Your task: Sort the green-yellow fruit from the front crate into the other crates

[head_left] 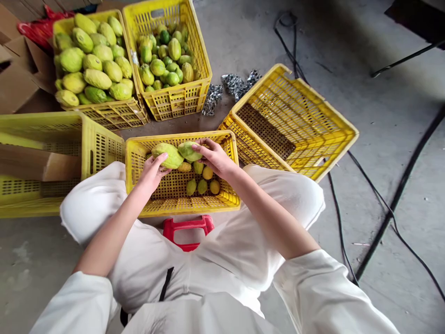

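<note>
In the head view, my left hand [153,173] is closed round a large, bumpy yellow-green lemon-like fruit [168,155]. A smaller green lemon-like fruit [188,150] is gripped in my right hand [216,157], its end touching or nearly touching the large one. Both hands are over a low yellow plastic crate [189,208] between my knees. Several small yellow and green fruits [202,186] lie on its mesh bottom, some of them partly hidden below the held fruits.
Behind stand a crate of large fruits [100,74] and a crate of smaller ones [170,60]. A tilted yellow crate [299,125] is at right; another [41,119] holds cardboard at left. Silver foil [236,86], black cables [396,199] and a red stool [188,226] also show.
</note>
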`<state>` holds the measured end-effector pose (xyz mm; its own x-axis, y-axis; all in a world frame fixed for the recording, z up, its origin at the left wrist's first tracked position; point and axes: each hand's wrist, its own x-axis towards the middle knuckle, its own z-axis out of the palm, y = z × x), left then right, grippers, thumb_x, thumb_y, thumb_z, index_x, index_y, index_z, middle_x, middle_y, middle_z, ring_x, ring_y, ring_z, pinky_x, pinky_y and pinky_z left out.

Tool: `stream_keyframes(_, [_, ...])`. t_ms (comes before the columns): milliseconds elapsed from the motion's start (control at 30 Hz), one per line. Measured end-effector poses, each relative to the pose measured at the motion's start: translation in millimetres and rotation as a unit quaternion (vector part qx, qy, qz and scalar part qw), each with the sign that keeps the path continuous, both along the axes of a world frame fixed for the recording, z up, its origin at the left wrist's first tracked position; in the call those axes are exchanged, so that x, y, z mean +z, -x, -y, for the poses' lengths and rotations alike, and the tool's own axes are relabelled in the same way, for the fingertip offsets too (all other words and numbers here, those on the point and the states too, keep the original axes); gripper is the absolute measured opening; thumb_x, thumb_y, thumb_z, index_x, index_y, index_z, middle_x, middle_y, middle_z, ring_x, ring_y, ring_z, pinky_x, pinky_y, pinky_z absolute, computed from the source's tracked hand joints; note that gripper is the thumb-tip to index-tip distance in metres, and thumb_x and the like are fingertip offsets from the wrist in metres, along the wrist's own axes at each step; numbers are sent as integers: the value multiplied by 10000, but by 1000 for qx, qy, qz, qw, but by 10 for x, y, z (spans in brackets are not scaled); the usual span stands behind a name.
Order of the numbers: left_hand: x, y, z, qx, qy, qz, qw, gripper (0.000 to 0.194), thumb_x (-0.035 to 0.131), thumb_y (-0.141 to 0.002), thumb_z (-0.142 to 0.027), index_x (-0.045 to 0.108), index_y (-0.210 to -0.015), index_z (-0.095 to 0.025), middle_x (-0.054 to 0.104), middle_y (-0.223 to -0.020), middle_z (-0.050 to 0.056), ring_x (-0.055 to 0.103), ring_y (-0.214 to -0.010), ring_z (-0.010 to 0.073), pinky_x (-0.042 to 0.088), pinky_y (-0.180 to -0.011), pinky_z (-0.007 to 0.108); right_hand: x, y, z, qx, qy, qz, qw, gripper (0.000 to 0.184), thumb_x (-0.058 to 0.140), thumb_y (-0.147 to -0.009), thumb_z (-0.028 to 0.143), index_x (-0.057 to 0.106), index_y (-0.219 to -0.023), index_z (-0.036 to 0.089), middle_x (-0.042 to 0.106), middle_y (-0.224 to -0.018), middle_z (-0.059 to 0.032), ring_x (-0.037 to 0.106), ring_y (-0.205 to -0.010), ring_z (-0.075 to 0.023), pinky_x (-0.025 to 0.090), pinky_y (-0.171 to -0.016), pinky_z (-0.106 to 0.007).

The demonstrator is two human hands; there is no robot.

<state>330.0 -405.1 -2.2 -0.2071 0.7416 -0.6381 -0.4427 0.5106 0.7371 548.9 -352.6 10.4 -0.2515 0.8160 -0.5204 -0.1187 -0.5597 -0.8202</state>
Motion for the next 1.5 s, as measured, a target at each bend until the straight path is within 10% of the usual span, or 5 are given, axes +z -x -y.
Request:
stream_keyframes(533, [41,-5,8,-95,-12,20,995,564,995,-553,-379,714,-1022,-239,823,-1002,55,817,-1144,336,697,-844,377,14,-21,-16,-8,-39,-35,999,769,1115,-472,491,627,-1033,293,773,-1085,-6,732,-1105,-252,642,-1062,-431])
stream_keyframes(867, [18,-9,-15,-22,27,13,999,444,929,-684,-431,701,-1011,-233,809,-980,47,790,-931,247,656,-709,329,20,17,15,31,-61,-65,996,729,1110,-510,487,728,-1097,284,803,-1183,-50,721,-1297,-319,615,-1163,-473])
stream_keyframes(1133, [-8,21,-18,-21,14,10,1000,592,1050,-562,-285,675,-1019,-250,818,-1017,18,791,-917,216,649,-722,313,-30,-2,4,-7,-27,-49,998,827,1135,-471,514,638,-1101,314,759,-1021,9,742,-1058,-259,650,-1055,-448])
stream_keyframes(1500, [13,-24,16,-62,20,0,998,641,1074,-497,-281,699,-1017,-260,784,-992,18,775,-871,231,607,-661,304,9,-18,-11,31,-107,-22,994,714,1074,-596,584,780,-1167,272,838,-1194,-49,763,-1207,-313,617,-1153,-479])
